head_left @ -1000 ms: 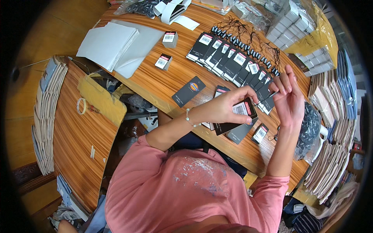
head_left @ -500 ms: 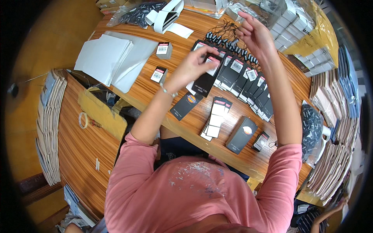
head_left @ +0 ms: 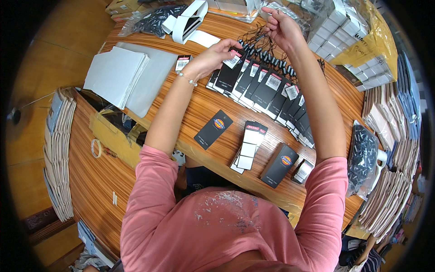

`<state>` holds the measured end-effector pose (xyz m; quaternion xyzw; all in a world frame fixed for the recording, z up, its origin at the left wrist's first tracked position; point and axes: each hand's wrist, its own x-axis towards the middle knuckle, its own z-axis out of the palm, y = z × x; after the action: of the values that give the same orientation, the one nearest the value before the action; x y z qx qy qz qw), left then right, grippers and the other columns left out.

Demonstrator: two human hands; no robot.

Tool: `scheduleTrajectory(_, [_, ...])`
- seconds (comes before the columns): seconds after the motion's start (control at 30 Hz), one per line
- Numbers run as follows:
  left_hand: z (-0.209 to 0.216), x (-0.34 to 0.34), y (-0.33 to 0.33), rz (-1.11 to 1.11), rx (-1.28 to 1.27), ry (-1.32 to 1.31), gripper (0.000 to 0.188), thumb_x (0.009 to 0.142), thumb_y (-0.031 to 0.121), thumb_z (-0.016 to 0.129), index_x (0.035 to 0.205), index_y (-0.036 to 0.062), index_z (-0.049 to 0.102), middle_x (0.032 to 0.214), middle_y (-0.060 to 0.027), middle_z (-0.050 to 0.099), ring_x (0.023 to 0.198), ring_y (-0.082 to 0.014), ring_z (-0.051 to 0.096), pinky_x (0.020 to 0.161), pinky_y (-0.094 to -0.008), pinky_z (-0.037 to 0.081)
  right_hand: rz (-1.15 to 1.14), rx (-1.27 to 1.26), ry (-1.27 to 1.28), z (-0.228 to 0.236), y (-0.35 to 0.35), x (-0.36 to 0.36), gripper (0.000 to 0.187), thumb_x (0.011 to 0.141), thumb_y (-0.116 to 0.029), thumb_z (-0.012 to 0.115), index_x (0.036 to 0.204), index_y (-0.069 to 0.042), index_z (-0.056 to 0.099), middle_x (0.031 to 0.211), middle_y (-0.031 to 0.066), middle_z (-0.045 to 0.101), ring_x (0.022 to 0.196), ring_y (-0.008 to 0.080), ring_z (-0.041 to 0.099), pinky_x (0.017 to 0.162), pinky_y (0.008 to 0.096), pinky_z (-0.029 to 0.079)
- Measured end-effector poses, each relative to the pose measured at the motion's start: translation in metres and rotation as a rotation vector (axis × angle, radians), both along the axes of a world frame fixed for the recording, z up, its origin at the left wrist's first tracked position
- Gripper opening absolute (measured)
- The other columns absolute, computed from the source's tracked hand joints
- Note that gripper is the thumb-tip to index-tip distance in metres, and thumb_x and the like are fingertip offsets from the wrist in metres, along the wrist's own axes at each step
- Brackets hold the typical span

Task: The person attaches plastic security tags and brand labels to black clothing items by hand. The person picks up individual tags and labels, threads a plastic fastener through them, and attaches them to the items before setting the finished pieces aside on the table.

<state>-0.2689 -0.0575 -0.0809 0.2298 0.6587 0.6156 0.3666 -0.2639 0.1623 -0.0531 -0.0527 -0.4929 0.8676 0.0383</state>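
Note:
My left hand (head_left: 209, 60) grips the top of a black hang tag (head_left: 228, 77) with a white barcode sticker, at the left end of an overlapping row of similar black tags (head_left: 266, 93). Black strings with small plastic seals (head_left: 268, 55) run from the tops of the row. My right hand (head_left: 286, 32) is raised just beyond the strings, its fingers curled and the index finger partly stretched; whatever it may pinch is too small to make out. Nearer me lie a single black tag (head_left: 213, 129), a fanned pile of tags with white stickers (head_left: 248, 149) and a black tag stack (head_left: 279, 165).
A small label block (head_left: 183, 62) sits beside my left forearm. White sheets (head_left: 115, 77) lie at left, a bag of black seals (head_left: 156, 20) at the back. Boxes in plastic (head_left: 349, 41) stand back right; another bag of seals (head_left: 362, 154) and folded garments (head_left: 385, 195) are at right.
My left hand has carried its tag away from me and brought it down at the row's left end. My right hand stays raised near the strings. The whole view has shifted slightly.

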Motion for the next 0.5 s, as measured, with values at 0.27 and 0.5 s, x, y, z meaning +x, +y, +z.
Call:
scheduleTrajectory(0.27, [0.014, 0.012, -0.007, -0.029, 0.068, 0.261, 0.043, 0.072, 0.01, 0.067, 0.109, 0.0057, 0.045, 0.099, -0.0025, 0.051, 0.09, -0.0092, 0.049, 0.082, -0.0221, 0.039, 0.049, -0.115, 0.035, 0.004, -0.005, -0.01, 0.019, 0.092, -0.02, 0.037, 0.096, -0.006, 0.049, 0.054, -0.0034, 0.033, 0.047, 0.0094, 0.032, 0.046, 0.0225, 0.032])
scheduleTrajectory(0.5, [0.0, 0.012, -0.011, 0.133, -0.039, 0.432, 0.042, 0.068, 0.011, 0.072, 0.101, 0.0048, 0.047, 0.095, -0.0025, 0.053, 0.091, -0.0104, 0.049, 0.081, -0.022, 0.039, 0.022, -0.032, -0.006, -0.012, -0.014, -0.024, 0.021, 0.092, -0.015, 0.031, 0.099, -0.006, 0.048, 0.053, -0.004, 0.032, 0.046, 0.0092, 0.031, 0.046, 0.0225, 0.031])
